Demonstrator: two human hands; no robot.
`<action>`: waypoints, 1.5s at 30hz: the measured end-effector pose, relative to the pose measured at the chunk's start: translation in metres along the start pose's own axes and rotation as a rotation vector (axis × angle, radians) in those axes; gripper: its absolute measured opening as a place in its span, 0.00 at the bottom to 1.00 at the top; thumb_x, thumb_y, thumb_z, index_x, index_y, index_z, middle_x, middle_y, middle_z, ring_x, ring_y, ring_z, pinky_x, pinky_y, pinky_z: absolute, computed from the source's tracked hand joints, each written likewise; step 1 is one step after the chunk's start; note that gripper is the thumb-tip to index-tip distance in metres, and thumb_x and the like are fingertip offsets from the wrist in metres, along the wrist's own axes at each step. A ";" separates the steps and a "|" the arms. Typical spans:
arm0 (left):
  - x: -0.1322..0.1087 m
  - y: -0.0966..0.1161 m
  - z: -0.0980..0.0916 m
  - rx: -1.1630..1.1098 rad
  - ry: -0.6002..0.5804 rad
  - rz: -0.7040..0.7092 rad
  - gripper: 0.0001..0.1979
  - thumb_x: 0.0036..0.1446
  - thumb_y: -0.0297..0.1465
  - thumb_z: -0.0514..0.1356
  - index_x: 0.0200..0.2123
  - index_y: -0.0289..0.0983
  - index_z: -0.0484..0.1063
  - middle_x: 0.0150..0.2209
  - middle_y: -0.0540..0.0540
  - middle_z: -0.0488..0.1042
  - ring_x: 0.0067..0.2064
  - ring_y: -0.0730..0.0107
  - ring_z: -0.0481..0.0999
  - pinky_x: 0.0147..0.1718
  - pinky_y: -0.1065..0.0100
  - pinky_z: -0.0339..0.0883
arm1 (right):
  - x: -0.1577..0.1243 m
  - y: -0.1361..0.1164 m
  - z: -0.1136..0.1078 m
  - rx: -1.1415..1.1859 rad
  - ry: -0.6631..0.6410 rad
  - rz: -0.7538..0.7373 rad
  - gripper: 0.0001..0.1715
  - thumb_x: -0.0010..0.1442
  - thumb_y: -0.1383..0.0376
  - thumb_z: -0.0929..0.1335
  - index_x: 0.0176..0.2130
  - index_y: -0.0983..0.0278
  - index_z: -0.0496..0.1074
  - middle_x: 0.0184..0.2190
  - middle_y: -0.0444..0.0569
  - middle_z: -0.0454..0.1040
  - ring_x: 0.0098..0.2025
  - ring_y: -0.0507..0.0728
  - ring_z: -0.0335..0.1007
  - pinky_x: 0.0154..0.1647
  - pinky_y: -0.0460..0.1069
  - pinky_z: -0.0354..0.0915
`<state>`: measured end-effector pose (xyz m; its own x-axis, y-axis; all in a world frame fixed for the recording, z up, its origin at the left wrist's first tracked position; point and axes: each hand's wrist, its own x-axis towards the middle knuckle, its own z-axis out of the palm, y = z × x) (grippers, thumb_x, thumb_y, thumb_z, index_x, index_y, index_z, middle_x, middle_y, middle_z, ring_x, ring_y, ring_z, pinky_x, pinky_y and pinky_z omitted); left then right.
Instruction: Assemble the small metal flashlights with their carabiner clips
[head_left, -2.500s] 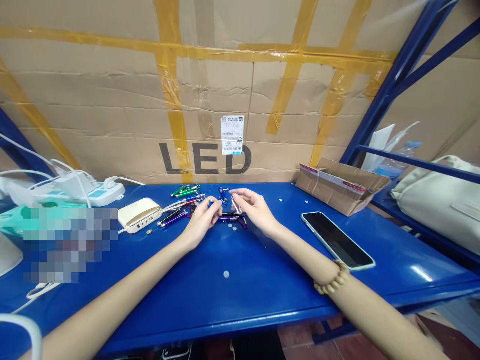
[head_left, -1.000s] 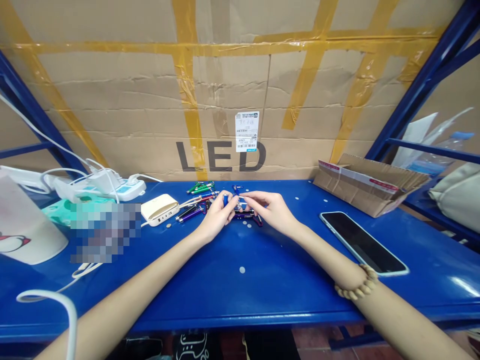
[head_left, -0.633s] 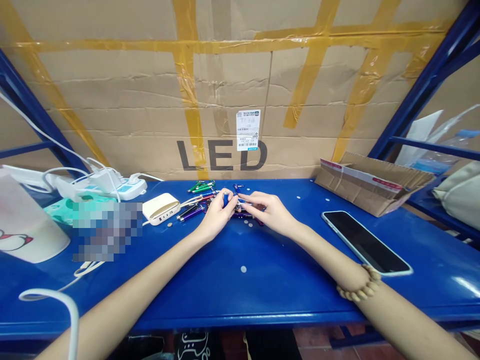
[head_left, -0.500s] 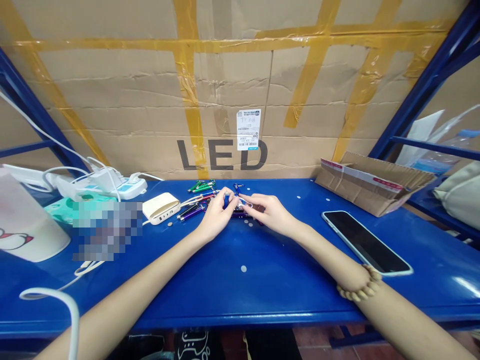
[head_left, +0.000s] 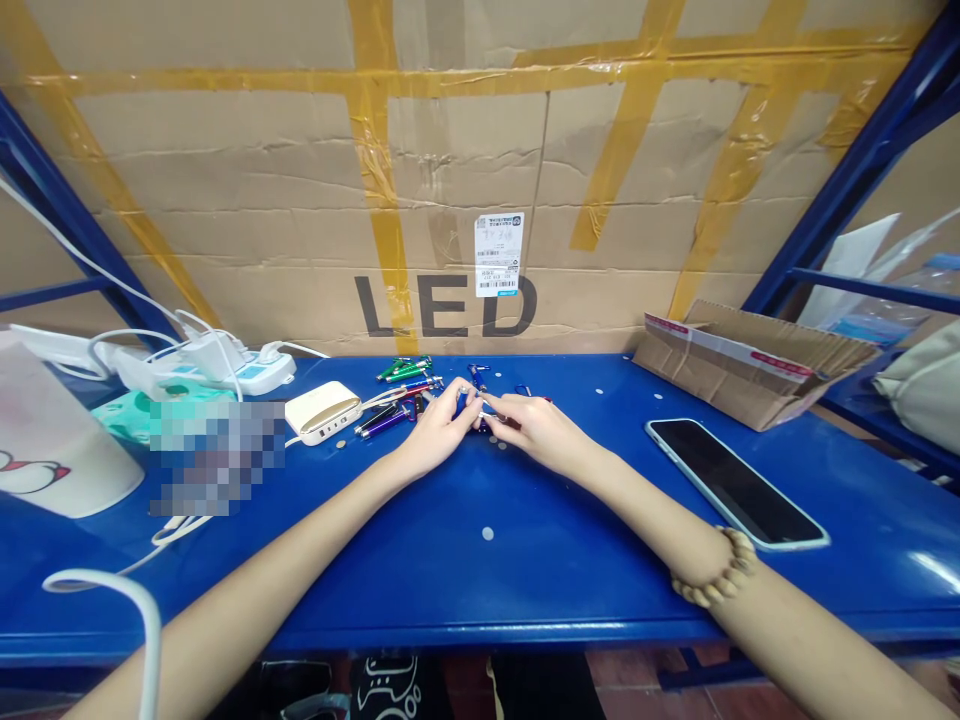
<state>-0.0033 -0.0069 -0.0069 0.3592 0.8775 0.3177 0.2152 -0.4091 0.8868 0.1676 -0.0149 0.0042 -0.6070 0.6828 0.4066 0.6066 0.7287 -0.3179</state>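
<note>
Close together over the middle of the table, my two hands meet at the fingertips. My left hand (head_left: pixel 439 435) is closed around a small blue metal tube (head_left: pixel 463 404), partly hidden by the fingers. The bent fingers of my right hand (head_left: pixel 544 430) come together at the tube's end; anything between them is too small to make out. Behind and left of the hands lie several similar slim metal tubes: green ones (head_left: pixel 405 370), a purple one (head_left: pixel 384 425), and black and red ones. Another blue piece (head_left: pixel 478 377) lies just beyond my fingertips.
A cream power bank (head_left: pixel 322 413) with a cable stands left of the tubes. Further left are a white power strip (head_left: pixel 266 373) and a cup (head_left: pixel 67 450). To the right lie a phone (head_left: pixel 739 485) and an open cardboard box (head_left: pixel 720 360). A large carton (head_left: pixel 292 220) closes off the back.
My right fingers have closed in nearer to the left fingertips, and the blue tube in my left hand has tilted. A dark blue piece now shows behind my right hand.
</note>
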 end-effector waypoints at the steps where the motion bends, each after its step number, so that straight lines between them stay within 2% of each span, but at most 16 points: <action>1: 0.000 -0.001 0.001 -0.035 -0.004 -0.010 0.12 0.56 0.40 0.52 0.29 0.39 0.54 0.23 0.54 0.63 0.27 0.76 0.62 0.27 0.74 0.55 | 0.000 0.000 0.000 -0.010 0.006 -0.007 0.11 0.62 0.66 0.59 0.39 0.65 0.69 0.29 0.48 0.70 0.29 0.52 0.64 0.30 0.45 0.56; 7: 0.001 -0.001 0.003 -0.180 -0.028 -0.067 0.13 0.56 0.40 0.52 0.29 0.39 0.53 0.23 0.55 0.62 0.22 0.81 0.57 0.21 0.77 0.50 | 0.000 0.003 0.005 -0.038 0.054 -0.040 0.12 0.63 0.66 0.59 0.34 0.65 0.68 0.26 0.47 0.68 0.26 0.51 0.61 0.28 0.44 0.55; 15: 0.001 0.002 0.005 -0.230 -0.025 -0.058 0.14 0.56 0.40 0.53 0.29 0.38 0.52 0.23 0.55 0.62 0.19 0.83 0.55 0.18 0.77 0.48 | 0.001 0.012 0.011 -0.023 0.144 -0.056 0.16 0.64 0.61 0.57 0.34 0.66 0.69 0.25 0.48 0.66 0.26 0.52 0.60 0.29 0.45 0.55; 24: 0.001 0.003 0.010 -0.314 -0.043 -0.008 0.15 0.55 0.38 0.54 0.29 0.39 0.50 0.24 0.56 0.61 0.19 0.84 0.56 0.16 0.77 0.49 | 0.000 0.010 0.018 0.094 0.287 -0.007 0.18 0.64 0.59 0.57 0.36 0.65 0.70 0.26 0.48 0.68 0.28 0.52 0.63 0.32 0.46 0.59; 28: -0.003 0.003 0.017 -0.305 -0.102 -0.037 0.15 0.55 0.37 0.55 0.29 0.39 0.49 0.24 0.55 0.65 0.19 0.84 0.57 0.17 0.76 0.49 | 0.002 0.011 0.018 0.084 0.407 0.040 0.19 0.64 0.60 0.57 0.38 0.66 0.71 0.26 0.48 0.68 0.28 0.52 0.64 0.32 0.46 0.59; 30: -0.005 0.002 0.020 -0.283 -0.129 -0.051 0.16 0.53 0.35 0.57 0.28 0.39 0.49 0.25 0.54 0.67 0.21 0.83 0.59 0.19 0.76 0.52 | 0.003 0.015 0.014 0.041 0.427 0.095 0.18 0.63 0.61 0.57 0.39 0.66 0.72 0.25 0.48 0.68 0.26 0.52 0.63 0.30 0.46 0.58; 31: -0.005 0.002 0.022 -0.273 -0.135 -0.060 0.16 0.52 0.34 0.59 0.28 0.39 0.49 0.25 0.54 0.67 0.22 0.83 0.61 0.21 0.76 0.53 | 0.004 0.017 0.011 0.017 0.393 0.126 0.17 0.63 0.62 0.58 0.38 0.67 0.72 0.24 0.48 0.68 0.25 0.52 0.62 0.29 0.46 0.57; 33: -0.006 0.001 0.023 -0.268 -0.129 -0.088 0.18 0.48 0.31 0.62 0.28 0.38 0.50 0.26 0.54 0.69 0.24 0.83 0.64 0.24 0.76 0.55 | 0.004 0.021 0.002 -0.021 0.239 0.169 0.15 0.62 0.62 0.59 0.37 0.66 0.72 0.24 0.47 0.68 0.24 0.52 0.61 0.27 0.46 0.55; 35: -0.005 0.000 0.022 -0.289 -0.110 -0.120 0.20 0.45 0.30 0.64 0.28 0.38 0.50 0.27 0.53 0.70 0.24 0.82 0.65 0.25 0.76 0.56 | 0.003 0.023 -0.006 -0.042 0.054 0.159 0.14 0.61 0.63 0.60 0.38 0.64 0.73 0.26 0.47 0.70 0.26 0.52 0.63 0.27 0.45 0.55; 37: -0.004 0.001 0.020 -0.324 -0.080 -0.135 0.22 0.43 0.30 0.65 0.27 0.38 0.49 0.28 0.53 0.72 0.24 0.82 0.67 0.25 0.75 0.58 | 0.002 0.024 -0.014 -0.066 -0.068 0.123 0.14 0.61 0.63 0.61 0.41 0.62 0.73 0.30 0.48 0.72 0.30 0.52 0.65 0.29 0.45 0.56; 42: -0.001 0.006 0.016 -0.374 -0.001 -0.167 0.26 0.38 0.29 0.67 0.27 0.38 0.48 0.26 0.53 0.73 0.23 0.81 0.69 0.23 0.77 0.57 | -0.001 0.025 -0.024 -0.083 -0.193 0.082 0.15 0.60 0.62 0.63 0.44 0.59 0.73 0.32 0.49 0.72 0.31 0.53 0.67 0.31 0.45 0.58; 45: 0.000 0.005 0.014 -0.384 -0.016 -0.201 0.25 0.42 0.33 0.66 0.28 0.39 0.47 0.25 0.53 0.73 0.19 0.84 0.63 0.16 0.79 0.49 | 0.000 0.024 -0.026 0.003 -0.151 0.073 0.15 0.58 0.61 0.65 0.45 0.59 0.74 0.33 0.49 0.73 0.32 0.53 0.68 0.32 0.46 0.60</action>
<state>0.0106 -0.0131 -0.0071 0.3592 0.9251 0.1232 -0.0702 -0.1049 0.9920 0.1959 0.0012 0.0192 -0.6319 0.7340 0.2489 0.6505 0.6769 -0.3445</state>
